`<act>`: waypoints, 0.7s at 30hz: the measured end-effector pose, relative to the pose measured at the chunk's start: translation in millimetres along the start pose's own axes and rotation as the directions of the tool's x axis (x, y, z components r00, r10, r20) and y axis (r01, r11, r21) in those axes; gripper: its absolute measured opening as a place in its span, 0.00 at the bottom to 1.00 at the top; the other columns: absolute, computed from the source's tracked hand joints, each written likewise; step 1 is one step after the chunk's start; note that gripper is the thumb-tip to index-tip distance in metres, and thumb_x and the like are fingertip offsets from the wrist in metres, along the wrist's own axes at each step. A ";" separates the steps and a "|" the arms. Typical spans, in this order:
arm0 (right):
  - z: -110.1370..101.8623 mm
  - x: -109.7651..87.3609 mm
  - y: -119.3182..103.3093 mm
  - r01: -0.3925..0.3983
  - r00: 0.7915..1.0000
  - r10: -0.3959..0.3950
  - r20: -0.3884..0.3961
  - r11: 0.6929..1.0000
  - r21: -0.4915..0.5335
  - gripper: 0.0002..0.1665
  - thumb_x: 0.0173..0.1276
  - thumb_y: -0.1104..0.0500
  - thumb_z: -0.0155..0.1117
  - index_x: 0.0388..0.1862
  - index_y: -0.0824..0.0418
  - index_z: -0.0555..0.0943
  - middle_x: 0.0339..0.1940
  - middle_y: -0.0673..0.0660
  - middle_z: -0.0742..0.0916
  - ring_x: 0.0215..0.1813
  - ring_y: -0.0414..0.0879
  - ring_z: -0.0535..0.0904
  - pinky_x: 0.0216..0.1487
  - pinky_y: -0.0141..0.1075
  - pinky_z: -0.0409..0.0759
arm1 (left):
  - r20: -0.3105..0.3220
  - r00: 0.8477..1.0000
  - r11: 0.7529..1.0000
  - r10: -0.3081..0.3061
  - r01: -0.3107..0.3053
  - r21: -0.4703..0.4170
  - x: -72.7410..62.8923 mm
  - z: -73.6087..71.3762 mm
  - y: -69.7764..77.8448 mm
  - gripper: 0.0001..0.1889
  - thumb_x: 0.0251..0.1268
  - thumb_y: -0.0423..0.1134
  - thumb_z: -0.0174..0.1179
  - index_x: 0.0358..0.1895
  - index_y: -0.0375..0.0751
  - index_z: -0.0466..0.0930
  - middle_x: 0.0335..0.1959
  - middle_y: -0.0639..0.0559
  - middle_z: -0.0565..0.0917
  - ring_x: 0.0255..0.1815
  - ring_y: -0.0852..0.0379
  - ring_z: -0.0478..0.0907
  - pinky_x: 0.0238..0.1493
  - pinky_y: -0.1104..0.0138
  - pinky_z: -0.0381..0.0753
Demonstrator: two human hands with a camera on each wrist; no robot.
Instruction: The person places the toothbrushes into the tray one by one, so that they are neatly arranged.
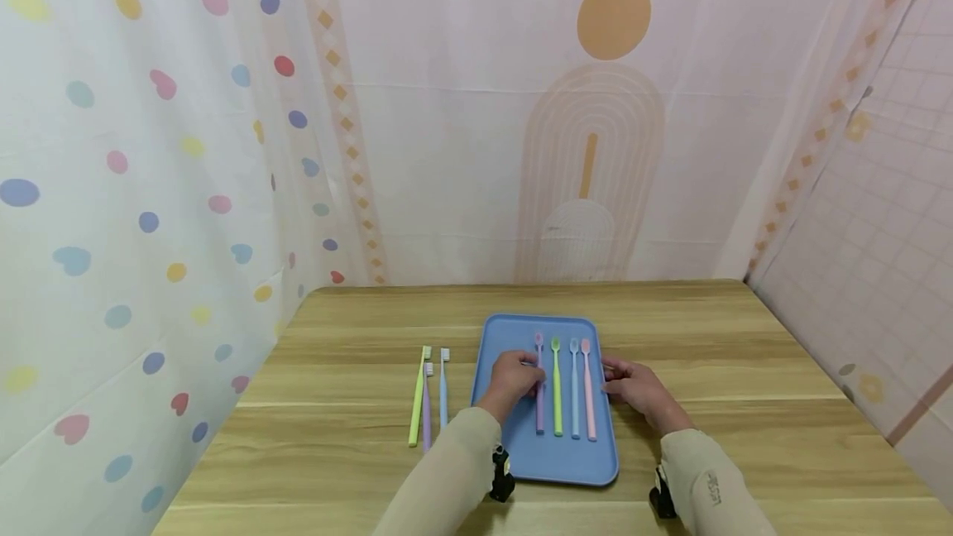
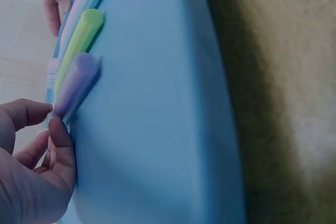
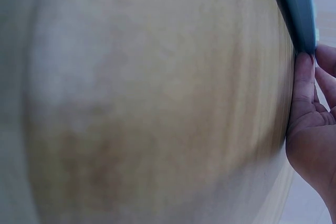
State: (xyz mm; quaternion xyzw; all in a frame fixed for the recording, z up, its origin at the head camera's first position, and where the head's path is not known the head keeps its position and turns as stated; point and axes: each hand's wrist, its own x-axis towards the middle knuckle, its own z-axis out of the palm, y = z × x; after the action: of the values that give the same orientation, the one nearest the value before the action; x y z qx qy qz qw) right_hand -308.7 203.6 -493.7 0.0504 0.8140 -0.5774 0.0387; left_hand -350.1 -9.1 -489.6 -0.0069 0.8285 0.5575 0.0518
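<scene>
On the blue tray (image 1: 551, 466) lies a row of toothbrushes: a purple toothbrush (image 1: 539, 418), a green toothbrush (image 1: 557, 395), a blue toothbrush (image 1: 575, 395) and a pink toothbrush (image 1: 590, 404), heads pointing away from me. My left hand (image 1: 514, 379) reaches over the tray and pinches the purple toothbrush between thumb and finger; its handle end (image 2: 81, 69) shows in the left wrist view. At the tray's right edge, my right hand (image 1: 642, 389) holds the rim, thumb against the outer wall (image 3: 296, 14) in the right wrist view.
Left of the tray, a yellow-green toothbrush (image 1: 419, 404), a second purple toothbrush (image 1: 427, 412) and a second blue toothbrush (image 1: 443, 387) lie on the wooden table (image 1: 320, 437). My left sleeve partly covers their lower ends. Patterned curtains (image 1: 447, 147) hang behind and beside the table.
</scene>
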 end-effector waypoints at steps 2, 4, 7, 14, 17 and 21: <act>0.1 0.0 0.1 0.002 1.000 -0.002 0.001 1.000 0.003 0.33 0.64 0.74 0.61 0.69 0.75 0.69 0.50 0.67 0.80 0.49 0.52 0.78 0.49 0.43 0.82 | -0.015 1.000 0.997 0.019 -0.018 0.070 -0.6 0.5 0.8 0.12 0.55 0.26 0.66 0.44 0.31 0.84 0.26 0.48 0.82 0.19 0.59 0.76 0.23 0.68 0.79; 0.2 0.0 0.4 0.005 1.000 -0.005 0.000 1.000 0.008 0.33 0.64 0.74 0.61 0.68 0.75 0.69 0.51 0.67 0.80 0.49 0.52 0.78 0.49 0.43 0.82 | -0.022 0.999 0.994 0.034 -0.031 0.107 -1.7 1.0 1.8 0.11 0.55 0.26 0.66 0.42 0.31 0.85 0.24 0.48 0.82 0.17 0.60 0.75 0.22 0.68 0.78; 0.2 -0.6 0.3 0.010 1.000 -0.010 0.001 1.000 0.013 0.33 0.63 0.75 0.61 0.68 0.76 0.69 0.51 0.68 0.80 0.49 0.52 0.78 0.49 0.43 0.82 | -0.028 0.999 0.991 0.046 -0.042 0.127 -2.8 1.3 2.3 0.10 0.54 0.26 0.66 0.41 0.32 0.85 0.22 0.49 0.82 0.16 0.60 0.74 0.21 0.69 0.77; 0.1 -0.7 1.0 0.020 1.000 -0.020 0.005 1.000 0.017 0.33 0.63 0.75 0.60 0.68 0.76 0.68 0.50 0.68 0.80 0.49 0.52 0.78 0.50 0.44 0.82 | -0.024 0.999 0.992 0.041 -0.038 0.123 -2.8 0.2 3.3 0.12 0.54 0.26 0.67 0.44 0.31 0.85 0.26 0.48 0.83 0.17 0.60 0.75 0.22 0.68 0.78; 0.0 -0.2 1.7 0.014 1.000 -0.014 -0.004 1.000 0.012 0.32 0.63 0.74 0.61 0.68 0.75 0.69 0.50 0.67 0.80 0.49 0.52 0.78 0.50 0.43 0.82 | -0.014 0.999 0.993 0.036 -0.034 0.109 -2.5 -2.0 4.3 0.15 0.53 0.27 0.67 0.46 0.31 0.85 0.29 0.47 0.83 0.19 0.59 0.76 0.23 0.67 0.78; 0.3 0.2 2.0 0.010 1.000 -0.010 -0.009 1.000 0.005 0.32 0.63 0.74 0.61 0.68 0.75 0.70 0.50 0.66 0.80 0.49 0.52 0.78 0.50 0.43 0.82 | -0.003 0.999 0.994 0.042 -0.042 0.099 -2.6 -8.9 6.1 0.17 0.55 0.28 0.67 0.49 0.31 0.84 0.30 0.47 0.82 0.22 0.58 0.76 0.25 0.66 0.78</act>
State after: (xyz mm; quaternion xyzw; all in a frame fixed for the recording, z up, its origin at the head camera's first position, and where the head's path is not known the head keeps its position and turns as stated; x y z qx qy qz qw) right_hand -308.7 203.9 -495.7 0.0489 0.8129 -0.5795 0.0319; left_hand -348.6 -15.2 -480.4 0.0116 0.8553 0.5166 0.0381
